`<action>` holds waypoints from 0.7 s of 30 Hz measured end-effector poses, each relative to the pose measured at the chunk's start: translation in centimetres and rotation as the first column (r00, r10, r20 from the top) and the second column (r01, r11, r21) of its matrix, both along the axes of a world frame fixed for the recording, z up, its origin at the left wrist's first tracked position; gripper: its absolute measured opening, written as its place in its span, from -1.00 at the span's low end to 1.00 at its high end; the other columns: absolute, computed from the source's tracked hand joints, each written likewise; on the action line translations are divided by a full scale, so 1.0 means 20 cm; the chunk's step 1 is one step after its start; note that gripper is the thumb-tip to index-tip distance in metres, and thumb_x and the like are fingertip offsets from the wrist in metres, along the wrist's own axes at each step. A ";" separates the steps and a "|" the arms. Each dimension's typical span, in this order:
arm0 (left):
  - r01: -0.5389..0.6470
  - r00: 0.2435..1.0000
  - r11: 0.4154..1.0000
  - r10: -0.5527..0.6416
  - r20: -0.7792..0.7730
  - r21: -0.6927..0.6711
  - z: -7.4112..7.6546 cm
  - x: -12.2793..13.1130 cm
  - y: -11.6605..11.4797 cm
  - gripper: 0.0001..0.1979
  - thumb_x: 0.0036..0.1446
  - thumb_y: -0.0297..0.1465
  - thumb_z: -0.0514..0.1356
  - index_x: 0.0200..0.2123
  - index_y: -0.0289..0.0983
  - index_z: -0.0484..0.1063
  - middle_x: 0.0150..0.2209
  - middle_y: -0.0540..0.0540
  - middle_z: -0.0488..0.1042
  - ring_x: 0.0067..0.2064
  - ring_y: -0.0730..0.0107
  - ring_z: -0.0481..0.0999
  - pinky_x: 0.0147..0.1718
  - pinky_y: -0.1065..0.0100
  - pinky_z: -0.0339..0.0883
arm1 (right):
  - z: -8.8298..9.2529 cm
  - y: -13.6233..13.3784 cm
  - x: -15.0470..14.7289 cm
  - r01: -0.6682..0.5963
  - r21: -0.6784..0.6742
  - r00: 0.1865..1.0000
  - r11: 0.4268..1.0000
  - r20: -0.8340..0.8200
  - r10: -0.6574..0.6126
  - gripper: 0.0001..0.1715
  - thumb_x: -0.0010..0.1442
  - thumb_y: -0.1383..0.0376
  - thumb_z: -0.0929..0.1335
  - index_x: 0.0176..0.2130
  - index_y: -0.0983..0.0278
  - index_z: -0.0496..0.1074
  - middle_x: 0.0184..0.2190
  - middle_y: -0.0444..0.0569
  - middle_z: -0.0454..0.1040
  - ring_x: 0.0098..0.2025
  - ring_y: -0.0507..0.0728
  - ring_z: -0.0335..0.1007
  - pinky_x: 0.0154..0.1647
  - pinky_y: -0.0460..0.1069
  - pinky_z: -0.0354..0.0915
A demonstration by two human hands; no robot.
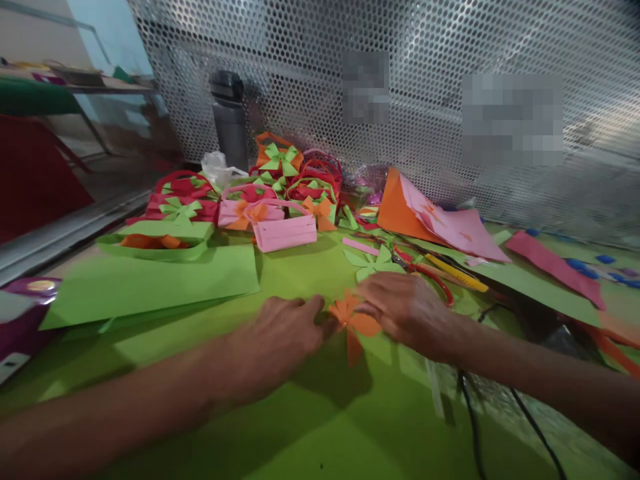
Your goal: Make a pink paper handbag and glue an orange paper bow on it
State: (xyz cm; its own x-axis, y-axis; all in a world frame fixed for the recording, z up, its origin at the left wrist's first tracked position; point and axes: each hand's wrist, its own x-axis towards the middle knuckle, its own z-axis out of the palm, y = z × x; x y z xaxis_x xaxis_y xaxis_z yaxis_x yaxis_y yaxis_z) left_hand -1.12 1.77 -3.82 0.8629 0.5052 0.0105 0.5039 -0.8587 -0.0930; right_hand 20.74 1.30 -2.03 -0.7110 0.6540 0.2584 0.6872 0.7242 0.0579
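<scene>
Orange paper bow [356,323], flat, petal-shaped

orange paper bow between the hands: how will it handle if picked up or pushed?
Probably very light: the orange bow looks like thin cut paper lying on the green sheet. Likely floppy; its loose tail would bend if lifted by one end. Pushed, it should slide, not roll, and could crease under the left hand or right hand.

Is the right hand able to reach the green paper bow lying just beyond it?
Probably yes: the right hand lies just before the green paper bow, and nothing stands between them.
</scene>
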 end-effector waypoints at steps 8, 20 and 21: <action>0.008 1.000 0.998 -0.008 0.004 0.055 -0.05 0.02 0.00 -0.40 0.00 -0.60 0.06 0.11 -0.15 0.04 -0.33 -0.05 0.28 -0.47 0.37 0.37 -0.61 0.42 0.12 | -0.03 -0.22 0.04 -0.313 0.173 0.876 0.934 0.434 0.213 -0.74 0.20 0.48 0.16 -0.22 0.46 0.39 -0.37 0.13 0.46 -0.40 0.14 0.30 -0.42 0.05 0.09; 0.180 0.959 0.977 -0.200 0.199 0.113 -0.03 0.07 -0.02 -0.84 0.19 -0.48 -0.02 -0.26 -0.28 0.34 -0.39 -0.05 0.37 -0.46 0.39 0.35 -0.59 0.37 0.16 | -0.03 -0.20 0.02 -0.105 0.108 0.918 0.989 0.392 0.054 -0.80 0.07 0.55 0.21 -0.35 0.32 0.31 -0.51 -0.07 0.34 -0.52 0.08 0.18 -0.59 0.00 -0.16; 0.187 0.950 0.972 -0.215 0.225 0.141 -0.03 0.09 -0.03 -0.81 0.21 -0.45 -0.05 -0.31 -0.28 0.35 -0.40 -0.05 0.37 -0.48 0.39 0.34 -0.61 0.37 0.13 | -0.02 -0.19 0.02 -0.077 0.082 0.929 0.994 0.368 0.042 -0.77 0.04 0.58 0.21 -0.35 0.31 0.31 -0.51 -0.08 0.35 -0.53 0.08 0.19 -0.59 -0.01 -0.16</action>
State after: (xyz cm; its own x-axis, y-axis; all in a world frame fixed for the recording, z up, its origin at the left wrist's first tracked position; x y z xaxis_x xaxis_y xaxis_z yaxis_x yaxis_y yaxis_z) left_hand 0.67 1.20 -4.44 0.9119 0.3043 0.2752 0.3414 -0.9348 -0.0975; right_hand 21.21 -2.59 -2.52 -0.8044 0.5932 0.0318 0.5617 0.7421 0.3656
